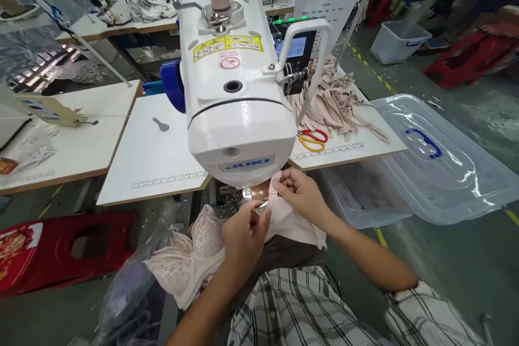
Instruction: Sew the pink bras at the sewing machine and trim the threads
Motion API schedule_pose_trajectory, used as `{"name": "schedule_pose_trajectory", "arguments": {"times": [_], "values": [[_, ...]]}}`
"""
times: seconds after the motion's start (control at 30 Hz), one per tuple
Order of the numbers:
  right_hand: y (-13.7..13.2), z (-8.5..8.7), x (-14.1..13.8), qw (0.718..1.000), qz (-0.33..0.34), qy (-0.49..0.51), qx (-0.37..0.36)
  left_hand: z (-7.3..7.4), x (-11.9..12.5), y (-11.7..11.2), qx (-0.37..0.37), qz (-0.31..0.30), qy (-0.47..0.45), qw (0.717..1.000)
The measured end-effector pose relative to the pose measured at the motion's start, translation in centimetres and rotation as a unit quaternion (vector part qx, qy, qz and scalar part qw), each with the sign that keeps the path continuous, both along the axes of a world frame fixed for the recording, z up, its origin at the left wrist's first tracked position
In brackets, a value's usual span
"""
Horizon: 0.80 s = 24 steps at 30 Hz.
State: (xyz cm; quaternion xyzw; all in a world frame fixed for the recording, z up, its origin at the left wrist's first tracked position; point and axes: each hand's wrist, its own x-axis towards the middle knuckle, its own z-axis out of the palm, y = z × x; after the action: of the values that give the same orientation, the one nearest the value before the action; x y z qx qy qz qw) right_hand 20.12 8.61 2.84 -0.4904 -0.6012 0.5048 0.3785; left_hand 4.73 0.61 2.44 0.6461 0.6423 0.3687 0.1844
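A pale pink bra [208, 230] with lace cups lies across my lap, its wing [290, 221] spread to the right below the sewing machine head [243, 119]. My left hand [247, 227] pinches the bra's strap end between thumb and fingers, close to the machine's needle area. On the other side, my right hand [302, 192] is closed on the same pale strip, a little higher up. The needle and presser foot are hidden behind the white machine head.
Red-and-yellow scissors [313, 139] and a heap of beige straps [330, 100] lie on the right of the table. A clear plastic lid [450, 157] rests over a bin at right. A red stool [68, 248] stands at left, beside a plastic bag [133, 286].
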Motion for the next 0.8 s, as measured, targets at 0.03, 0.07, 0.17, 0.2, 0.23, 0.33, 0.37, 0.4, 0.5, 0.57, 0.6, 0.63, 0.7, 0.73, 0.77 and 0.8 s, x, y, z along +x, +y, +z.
{"name": "schedule_pose_trajectory", "arguments": {"times": [0.03, 0.07, 0.17, 0.2, 0.23, 0.33, 0.37, 0.4, 0.5, 0.57, 0.6, 0.63, 0.7, 0.73, 0.77, 0.8], "values": [[0.7, -0.1, -0.1, 1.000, 0.005, -0.008, 0.004, -0.1, -0.4, 0.2, 0.038, -0.013, 0.050, 0.998], [1.4, -0.2, -0.2, 1.000, 0.013, -0.012, 0.010, -0.2, -0.7, 0.3, 0.076, -0.029, 0.099, 0.992], [3.1, -0.3, -0.6, 0.998, 0.048, -0.022, 0.036, 0.0, -1.4, 1.0, 0.153, -0.055, 0.193, 0.968], [3.6, -0.2, -0.7, 0.997, 0.057, -0.026, 0.044, 0.1, -1.5, 1.2, 0.163, -0.051, 0.207, 0.963], [3.9, 0.0, -0.9, 0.996, 0.065, -0.032, 0.052, 0.3, -1.6, 1.4, 0.164, -0.046, 0.216, 0.961], [4.8, 0.3, -1.3, 0.992, 0.084, -0.057, 0.070, 0.7, -2.0, 1.9, 0.152, -0.044, 0.240, 0.958], [5.0, 0.3, -1.4, 0.991, 0.087, -0.068, 0.075, 0.7, -2.2, 2.1, 0.148, -0.046, 0.246, 0.957], [5.1, 0.4, -1.5, 0.990, 0.088, -0.080, 0.080, 0.8, -2.3, 2.1, 0.144, -0.047, 0.251, 0.956], [5.5, 0.5, -1.7, 0.987, 0.085, -0.106, 0.090, 0.6, -2.6, 2.3, 0.140, -0.046, 0.257, 0.955], [5.7, 0.5, -1.9, 0.985, 0.084, -0.114, 0.094, 0.5, -2.7, 2.4, 0.140, -0.042, 0.260, 0.954], [5.7, 0.5, -2.0, 0.985, 0.085, -0.115, 0.093, 0.5, -2.7, 2.4, 0.140, -0.042, 0.261, 0.954], [5.8, 0.6, -2.0, 0.985, 0.086, -0.115, 0.093, 0.5, -2.7, 2.5, 0.140, -0.041, 0.262, 0.954], [5.8, 0.6, -2.0, 0.985, 0.089, -0.113, 0.093, 0.4, -2.8, 2.5, 0.139, -0.043, 0.264, 0.954], [5.8, 0.6, -2.0, 0.985, 0.090, -0.110, 0.094, 0.4, -2.8, 2.5, 0.138, -0.043, 0.263, 0.954], [5.8, 0.6, -2.0, 0.986, 0.090, -0.107, 0.094, 0.4, -2.8, 2.5, 0.138, -0.043, 0.262, 0.954], [5.8, 0.7, -2.0, 0.986, 0.091, -0.105, 0.094, 0.4, -2.8, 2.5, 0.138, -0.042, 0.261, 0.955]]}}
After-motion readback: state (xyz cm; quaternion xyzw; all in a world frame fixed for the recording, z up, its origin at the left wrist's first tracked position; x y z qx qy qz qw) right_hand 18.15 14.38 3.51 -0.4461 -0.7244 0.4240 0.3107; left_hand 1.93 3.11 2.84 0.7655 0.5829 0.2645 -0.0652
